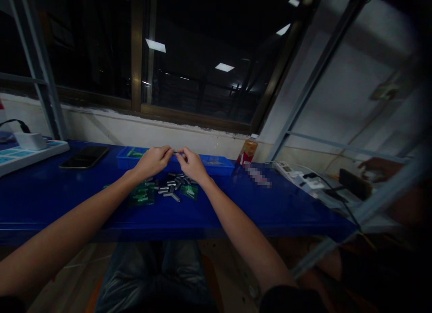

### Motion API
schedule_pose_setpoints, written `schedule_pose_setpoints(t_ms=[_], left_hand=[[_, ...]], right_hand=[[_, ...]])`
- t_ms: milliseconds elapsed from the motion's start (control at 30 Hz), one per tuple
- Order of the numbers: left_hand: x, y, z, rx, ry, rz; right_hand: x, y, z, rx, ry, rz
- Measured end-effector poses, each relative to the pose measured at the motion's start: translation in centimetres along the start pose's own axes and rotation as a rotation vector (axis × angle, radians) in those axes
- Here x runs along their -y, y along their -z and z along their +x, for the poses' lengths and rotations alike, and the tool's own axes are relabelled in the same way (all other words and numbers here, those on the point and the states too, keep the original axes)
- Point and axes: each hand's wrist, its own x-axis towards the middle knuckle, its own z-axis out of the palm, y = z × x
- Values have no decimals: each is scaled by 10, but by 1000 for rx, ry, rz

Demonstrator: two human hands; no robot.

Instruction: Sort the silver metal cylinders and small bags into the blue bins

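Note:
My left hand (pixel 154 161) and my right hand (pixel 191 163) meet above the blue table, in front of blue trays. Between their pinched fingertips is a small dark, thin piece (pixel 174 153), too small to make out; both hands seem to grip it. Below them lies a loose pile of short metallic cylinders (pixel 170 187). A green bag with pale pieces (pixel 141 194) is to the left of the pile, and a smaller green bag (pixel 189 191) touches its right side.
A blue tray (pixel 216 169) stands behind my hands. A phone (pixel 84 157) and power strip (pixel 50 148) lie at the left. A bottle (pixel 248 151) stands back right. Metal frame posts rise on both sides; another person's hand (pixel 381 169) is far right.

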Motion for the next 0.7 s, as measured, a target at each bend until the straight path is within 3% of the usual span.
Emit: schedule_pose_setpoints(t_ms=[200, 467, 700], left_hand=[[-1, -1, 0, -20, -109, -140], [3, -4, 2, -22, -65, -4], [5, -6, 2, 12, -17, 25]], right_hand=[[0, 2, 3, -65, -51, -70], [2, 1, -1, -41, 12, 74], [1, 3, 0, 16, 55, 6]])
